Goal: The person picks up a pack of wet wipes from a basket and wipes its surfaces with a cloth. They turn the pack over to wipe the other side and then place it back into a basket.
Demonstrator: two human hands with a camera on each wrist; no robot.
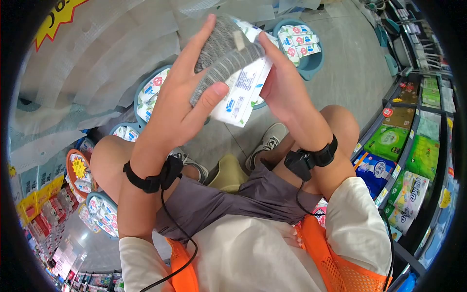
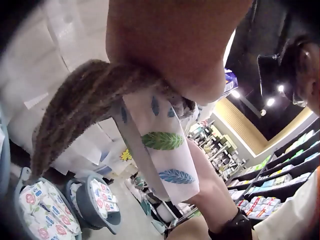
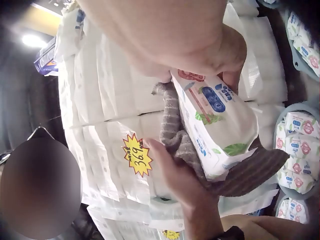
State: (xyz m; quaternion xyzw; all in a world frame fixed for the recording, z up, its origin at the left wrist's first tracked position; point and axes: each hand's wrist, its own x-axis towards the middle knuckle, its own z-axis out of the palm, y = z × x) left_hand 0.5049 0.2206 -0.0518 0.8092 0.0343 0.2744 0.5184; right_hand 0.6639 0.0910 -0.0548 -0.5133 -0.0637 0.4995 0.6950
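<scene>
A grey striped cloth (image 1: 214, 48) is wrapped partly round a white wipes pack (image 1: 242, 92) with blue and green leaf prints. My left hand (image 1: 182, 97) grips the cloth, its thumb across the near edge and its fingers along the far side. From the right, my right hand (image 1: 287, 87) holds the pack and the cloth's edge. The right wrist view has the pack (image 3: 220, 115) lying against the cloth (image 3: 240, 177), between both hands. In the left wrist view the cloth (image 2: 75, 110) hangs over one end of the pack (image 2: 167, 145).
Blue baskets (image 1: 311, 65) of similar packs stand on the floor beyond and left of the hands. An orange basket (image 1: 73, 170) is at the left. Plastic-wrapped stacks (image 1: 97, 87) rise at the upper left. Shelves of tissue packs (image 1: 389, 141) line the right.
</scene>
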